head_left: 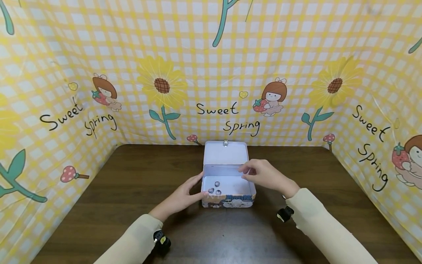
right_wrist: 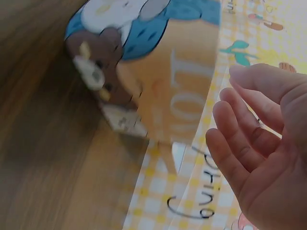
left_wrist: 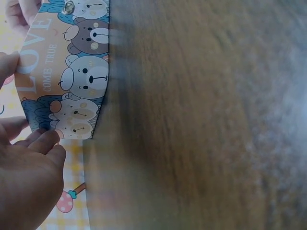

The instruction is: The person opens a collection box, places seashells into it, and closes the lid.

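A hinged tin box [head_left: 228, 201] stands with its lid [head_left: 225, 154] raised at the back, its front printed with cartoon bears. Inside, three small shiny, roundish glass-like pieces [head_left: 218, 192] lie on the white floor near the left front corner. The left hand [head_left: 184, 194] holds the box's left side, thumb at the front rim and fingers along the side wall. Over the box's right rim hovers the right hand [head_left: 263, 174], fingers loosely bent. No object shows clearly between its fingers in the right wrist view, where thumb and fingertips stand apart.
The box stands on a dark brown wooden table [head_left: 148, 165], towards its back edge. A yellow checked cloth [head_left: 211, 73] with flowers and lettering hangs behind and along both sides. Dark camera straps sit at the left wrist [head_left: 161, 242] and right wrist [head_left: 285, 213].
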Motion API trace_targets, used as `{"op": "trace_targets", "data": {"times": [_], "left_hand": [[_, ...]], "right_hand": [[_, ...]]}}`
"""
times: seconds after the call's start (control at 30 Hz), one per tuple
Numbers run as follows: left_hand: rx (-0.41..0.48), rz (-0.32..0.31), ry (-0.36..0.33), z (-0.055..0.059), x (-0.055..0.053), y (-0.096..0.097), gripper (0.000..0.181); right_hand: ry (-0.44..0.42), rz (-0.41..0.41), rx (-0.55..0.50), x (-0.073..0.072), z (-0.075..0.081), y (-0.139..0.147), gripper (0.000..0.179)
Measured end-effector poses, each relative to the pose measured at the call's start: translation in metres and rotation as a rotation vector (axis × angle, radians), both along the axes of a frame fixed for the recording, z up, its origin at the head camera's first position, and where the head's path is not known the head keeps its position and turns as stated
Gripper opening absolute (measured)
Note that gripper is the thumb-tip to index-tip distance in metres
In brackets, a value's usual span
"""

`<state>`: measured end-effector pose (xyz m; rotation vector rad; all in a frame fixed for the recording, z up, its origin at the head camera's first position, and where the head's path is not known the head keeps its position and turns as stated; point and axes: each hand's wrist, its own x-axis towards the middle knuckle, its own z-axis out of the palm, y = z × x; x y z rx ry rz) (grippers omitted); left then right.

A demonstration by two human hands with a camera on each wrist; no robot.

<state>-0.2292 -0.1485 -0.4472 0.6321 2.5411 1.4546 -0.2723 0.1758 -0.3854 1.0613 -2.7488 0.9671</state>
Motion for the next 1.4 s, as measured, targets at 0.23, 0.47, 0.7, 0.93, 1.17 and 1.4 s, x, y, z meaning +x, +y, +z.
{"op": "trace_targets", "data": {"times": [0.23,0.47,0.7,0.93,1.17,1.4], "left_hand": [[0.007,-0.003,0.001,0.000,0.000,0.001,0.082],[0.006,0.002,-0.008,0.000,0.001,0.001,0.082],[0.001,0.005,0.002,-0.001,0.000,0.000,0.082],[0.001,0.004,-0.004,0.000,0.000,0.000,0.081],[0.004,0.002,0.001,0.000,0.001,0.001,0.081],[-0.001,-0.006,0.011,0.001,0.000,0.001,0.081]], "right_hand": [[0.020,-0.058,0.011,-0.002,-0.006,0.034,0.014],[0.017,-0.150,0.063,-0.001,-0.011,0.071,0.013],[-0.040,-0.228,0.102,-0.003,-0.020,0.099,0.017],[-0.103,-0.274,0.117,-0.004,-0.026,0.114,0.022],[-0.136,-0.299,0.117,0.000,-0.038,0.130,0.017],[-0.108,-0.306,0.140,0.006,-0.049,0.146,0.011]]}}
